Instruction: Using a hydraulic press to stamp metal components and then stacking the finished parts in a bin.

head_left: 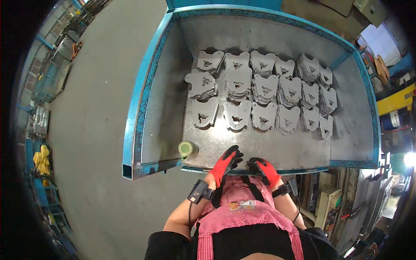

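Observation:
My left hand (227, 160), in a red glove with black fingers, is over the front edge of a blue-framed metal bin (208, 157). Its fingers are stretched out and nothing shows in them. To its right, my right hand (265, 169) wears a matching glove and is at the same edge, fingers loosely bent and apart, with no thing visible in it. Beyond both hands, stacks of flat grey metal plates (237, 116) with cut-out holes stand in rows on the bin floor. A round yellow-green container (185, 149) is left of my left hand, near the front left corner.
High side walls (157, 104) with blue rims (132, 143) enclose the bin at left, right and back. Grey floor (99, 130) stretches along the left. At the right are a yellow beam (396, 100) and metal parts. A pink checked apron (247, 212) covers my front.

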Available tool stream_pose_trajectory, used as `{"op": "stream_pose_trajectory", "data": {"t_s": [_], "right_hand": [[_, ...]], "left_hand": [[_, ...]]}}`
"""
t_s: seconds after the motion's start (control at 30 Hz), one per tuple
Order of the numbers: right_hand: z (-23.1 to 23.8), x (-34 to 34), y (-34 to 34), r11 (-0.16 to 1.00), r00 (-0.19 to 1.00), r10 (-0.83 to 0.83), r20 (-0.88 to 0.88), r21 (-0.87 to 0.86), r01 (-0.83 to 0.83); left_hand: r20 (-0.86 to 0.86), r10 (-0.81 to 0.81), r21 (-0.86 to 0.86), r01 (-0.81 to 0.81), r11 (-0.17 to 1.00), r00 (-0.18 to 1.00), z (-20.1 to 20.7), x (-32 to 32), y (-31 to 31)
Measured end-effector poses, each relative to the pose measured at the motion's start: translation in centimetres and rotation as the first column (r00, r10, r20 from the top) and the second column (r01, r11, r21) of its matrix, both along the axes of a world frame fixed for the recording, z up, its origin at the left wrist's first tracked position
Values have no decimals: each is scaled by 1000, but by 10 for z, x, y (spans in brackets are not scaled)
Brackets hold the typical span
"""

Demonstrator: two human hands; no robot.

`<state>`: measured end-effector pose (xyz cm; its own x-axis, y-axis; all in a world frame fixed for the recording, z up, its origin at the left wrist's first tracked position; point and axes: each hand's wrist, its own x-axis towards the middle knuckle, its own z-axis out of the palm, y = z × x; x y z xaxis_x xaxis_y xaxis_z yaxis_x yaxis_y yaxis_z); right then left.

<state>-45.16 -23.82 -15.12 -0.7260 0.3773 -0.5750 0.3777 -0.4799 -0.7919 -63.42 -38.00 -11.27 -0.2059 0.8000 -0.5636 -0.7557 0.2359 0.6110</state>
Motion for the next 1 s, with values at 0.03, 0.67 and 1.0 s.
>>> {"op": "stream_pose_trajectory", "data": {"t_s": [0.03,0.67,1.0], "right_hand": [[-1,3,2,996,999,-34,-24,-83,32],[17,3,18,985,1000,-18,9,-172,20],[10,21,18,992,999,-34,2,-125,34]], "left_hand": [[-25,-22,-17,22,1000,999,2,3,-1],[-533,-129,-253,-12,967,836,7,17,-68],[-587,-249,-304,76,950,770,18,20,-58]]}}
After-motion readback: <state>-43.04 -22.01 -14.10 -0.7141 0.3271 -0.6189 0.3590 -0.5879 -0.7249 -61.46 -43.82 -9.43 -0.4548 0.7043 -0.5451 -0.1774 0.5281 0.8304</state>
